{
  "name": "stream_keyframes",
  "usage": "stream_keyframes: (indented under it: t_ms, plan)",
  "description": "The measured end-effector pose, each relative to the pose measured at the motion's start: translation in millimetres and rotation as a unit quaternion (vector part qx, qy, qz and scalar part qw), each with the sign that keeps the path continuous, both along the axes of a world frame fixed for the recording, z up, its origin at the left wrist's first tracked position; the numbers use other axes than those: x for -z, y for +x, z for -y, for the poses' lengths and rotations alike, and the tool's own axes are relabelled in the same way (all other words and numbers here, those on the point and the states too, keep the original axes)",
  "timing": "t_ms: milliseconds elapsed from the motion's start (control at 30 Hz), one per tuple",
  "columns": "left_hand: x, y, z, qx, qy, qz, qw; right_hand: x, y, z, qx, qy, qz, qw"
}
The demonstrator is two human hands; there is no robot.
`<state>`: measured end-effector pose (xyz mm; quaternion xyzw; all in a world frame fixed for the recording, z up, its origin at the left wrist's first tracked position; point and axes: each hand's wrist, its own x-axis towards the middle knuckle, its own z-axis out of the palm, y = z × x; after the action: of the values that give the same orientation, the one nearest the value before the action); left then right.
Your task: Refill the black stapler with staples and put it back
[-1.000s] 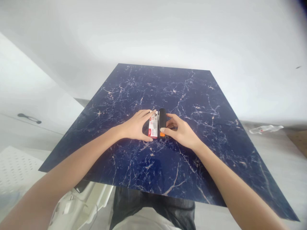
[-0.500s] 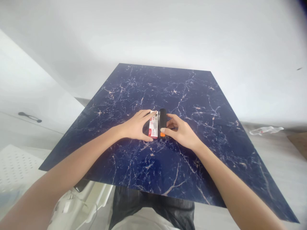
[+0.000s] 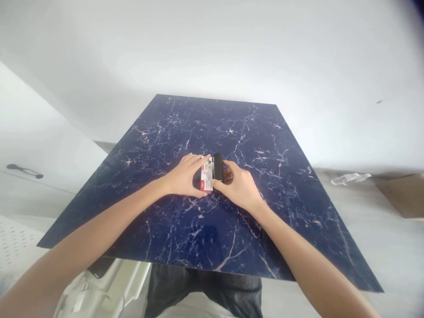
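At the middle of the dark blue marbled table (image 3: 212, 234), a small red and white box (image 3: 207, 174) lies beside a black object (image 3: 217, 167), the two touching or nearly so. My left hand (image 3: 185, 176) holds the box from the left, thumb at its near end and fingertips at its far end. My right hand (image 3: 240, 183) grips the black object from the right, its thumb across the near part and its fingers curled behind. The thumb hides part of the black object.
A clear plastic bottle (image 3: 351, 178) and a cardboard box (image 3: 402, 194) lie on the floor to the right. Under the table's near left edge is a white piece of furniture (image 3: 115, 282). A dark handle (image 3: 24, 171) shows at the left.
The whole view has shifted, so the table and both hands appear further left. The orange part on the black object, visible before, is now hidden at my right thumb. Both hands keep their holds.
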<state>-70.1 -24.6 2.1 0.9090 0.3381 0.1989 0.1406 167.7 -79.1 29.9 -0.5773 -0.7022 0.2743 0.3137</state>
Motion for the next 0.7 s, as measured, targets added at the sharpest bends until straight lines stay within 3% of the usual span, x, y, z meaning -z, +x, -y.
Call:
stream_keyframes:
  t_ms: [167,367,567,700]
  plan:
    - [2.3,25,-16,0.003,0.004,0.014,1.0,-1.7,18,-12,0.034,0.026,0.031,0.999]
    - [2.7,76,-58,0.028,0.018,0.016,0.999,-8.9,56,-31,0.088,0.067,0.069,0.991]
    - [-5.6,177,-97,0.062,0.014,0.034,0.997,-17.2,129,-47,0.205,0.087,0.107,0.969]
    - [-1.7,254,-110,0.083,0.014,0.026,0.996,-12.8,179,-50,0.284,0.09,0.135,0.945]
